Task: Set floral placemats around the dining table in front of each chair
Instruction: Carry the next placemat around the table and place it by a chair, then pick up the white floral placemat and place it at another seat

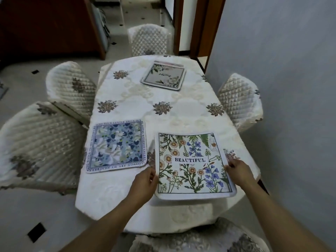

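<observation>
A white placemat (192, 164) printed with wildflowers and the word BEAUTIFUL lies at the near right of the table (145, 99). My left hand (143, 182) grips its left edge and my right hand (238, 170) grips its right edge. A blue floral placemat (117, 146) lies flat to its left, in front of the near left chair (36, 142). A grey floral placemat (164, 75) rests at the far end, before the far chair (149, 40), with a pink edge showing under its far side.
A white embroidered cloth covers the table. Quilted chairs stand at the left (72, 90), the right (240, 99) and just below me (200, 240). A grey wall (291, 70) runs close along the right side. A dark wooden cabinet (45, 24) stands at the back left.
</observation>
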Demonstrator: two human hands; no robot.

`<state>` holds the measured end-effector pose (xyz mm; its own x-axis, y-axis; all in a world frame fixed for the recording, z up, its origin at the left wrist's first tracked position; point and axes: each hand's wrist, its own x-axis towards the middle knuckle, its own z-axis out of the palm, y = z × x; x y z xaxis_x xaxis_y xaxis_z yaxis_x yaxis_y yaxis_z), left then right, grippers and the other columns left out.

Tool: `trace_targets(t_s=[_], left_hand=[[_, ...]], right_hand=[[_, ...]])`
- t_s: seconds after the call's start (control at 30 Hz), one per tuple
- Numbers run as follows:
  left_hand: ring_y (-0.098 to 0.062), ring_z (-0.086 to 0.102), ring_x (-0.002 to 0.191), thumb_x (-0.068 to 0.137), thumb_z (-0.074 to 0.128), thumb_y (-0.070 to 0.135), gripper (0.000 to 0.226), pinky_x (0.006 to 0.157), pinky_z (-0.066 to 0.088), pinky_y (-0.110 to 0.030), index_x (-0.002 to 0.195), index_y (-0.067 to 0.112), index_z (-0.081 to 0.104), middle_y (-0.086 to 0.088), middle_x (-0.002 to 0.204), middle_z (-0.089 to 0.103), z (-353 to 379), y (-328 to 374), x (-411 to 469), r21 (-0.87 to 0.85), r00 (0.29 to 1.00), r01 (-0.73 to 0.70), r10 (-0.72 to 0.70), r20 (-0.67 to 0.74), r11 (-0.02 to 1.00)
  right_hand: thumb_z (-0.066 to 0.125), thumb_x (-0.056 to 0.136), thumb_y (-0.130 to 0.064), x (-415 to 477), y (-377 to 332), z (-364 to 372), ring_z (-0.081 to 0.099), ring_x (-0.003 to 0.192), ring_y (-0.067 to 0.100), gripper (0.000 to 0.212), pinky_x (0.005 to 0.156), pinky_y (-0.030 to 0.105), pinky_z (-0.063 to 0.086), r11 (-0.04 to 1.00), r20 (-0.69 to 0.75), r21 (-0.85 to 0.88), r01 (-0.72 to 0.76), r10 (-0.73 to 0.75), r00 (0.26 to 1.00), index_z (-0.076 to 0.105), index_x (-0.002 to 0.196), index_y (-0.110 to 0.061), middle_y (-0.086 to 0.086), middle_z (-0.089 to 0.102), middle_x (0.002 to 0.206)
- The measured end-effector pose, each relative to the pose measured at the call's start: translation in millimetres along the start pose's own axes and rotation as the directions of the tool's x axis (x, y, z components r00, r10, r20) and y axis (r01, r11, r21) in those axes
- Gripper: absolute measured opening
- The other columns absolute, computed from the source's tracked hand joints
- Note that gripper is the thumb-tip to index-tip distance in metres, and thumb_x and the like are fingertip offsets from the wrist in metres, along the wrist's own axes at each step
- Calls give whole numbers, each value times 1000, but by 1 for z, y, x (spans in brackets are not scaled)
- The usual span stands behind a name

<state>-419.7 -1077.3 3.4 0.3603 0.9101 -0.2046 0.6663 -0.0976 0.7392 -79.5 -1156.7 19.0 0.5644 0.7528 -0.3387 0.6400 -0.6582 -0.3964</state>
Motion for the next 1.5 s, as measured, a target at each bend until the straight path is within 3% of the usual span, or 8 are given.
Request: trace_targets(t_s=[0.07,0.33,0.57,0.73,1.07,1.2,1.37,1.5], left_hand=[[-8,58,71,95,54,31,18,62,46,-29,78,28,50,7,76,63,16,-9,4,9,999,29,-30,22,1000],[-13,62,76,96,53,25,15,62,48,-28,83,21,54,3,81,67,63,-42,-4,51,971,237,-238,22,970],[-7,54,64,96,54,26,18,52,38,-26,78,22,50,7,70,58,93,-64,-28,143,920,391,-385,-68,909],[-6,53,62,95,55,29,22,50,35,-25,74,24,49,7,66,57,105,-70,-40,145,893,449,-439,-102,881],[-20,60,73,92,55,40,21,64,48,-33,79,23,50,4,73,61,109,-69,-35,226,851,526,-510,-126,820],[-22,58,73,92,54,39,22,63,46,-35,82,21,45,1,78,61,111,-61,-35,263,836,549,-526,-157,794],[-25,61,86,84,61,42,31,69,45,-34,90,18,43,-3,92,62,101,-40,-39,349,849,522,-516,-118,778],[-22,59,89,84,58,48,29,71,41,-33,93,22,50,2,91,59,69,-24,-50,496,922,385,-352,-163,778]], right_hand=[[58,92,-23,8,12,12,56,76,29,19,65,30,34,1000,21,4,-18,18,1000,56,74,-22,15,70,93],[58,93,-24,28,47,65,52,67,26,36,59,32,34,1000,160,28,-3,-2,987,44,61,-18,-2,48,62],[57,94,-25,37,63,88,57,77,27,18,65,31,36,993,249,69,95,-110,962,60,81,-13,5,60,80],[56,94,-27,39,67,90,50,70,24,29,63,32,35,993,278,24,114,-117,953,43,68,-24,-7,47,65],[62,89,-27,36,60,99,61,78,32,22,60,32,37,999,168,20,38,-41,985,47,86,-11,9,60,79],[57,92,-30,36,59,96,63,84,31,20,64,31,40,996,214,-43,79,-68,975,56,90,-10,12,67,91],[46,97,-32,28,60,83,63,96,27,25,70,31,43,976,298,-107,187,-148,943,56,104,-11,11,66,107],[49,95,-33,28,44,51,62,97,28,23,69,31,43,919,324,-181,350,-280,904,56,104,-14,9,64,104]])
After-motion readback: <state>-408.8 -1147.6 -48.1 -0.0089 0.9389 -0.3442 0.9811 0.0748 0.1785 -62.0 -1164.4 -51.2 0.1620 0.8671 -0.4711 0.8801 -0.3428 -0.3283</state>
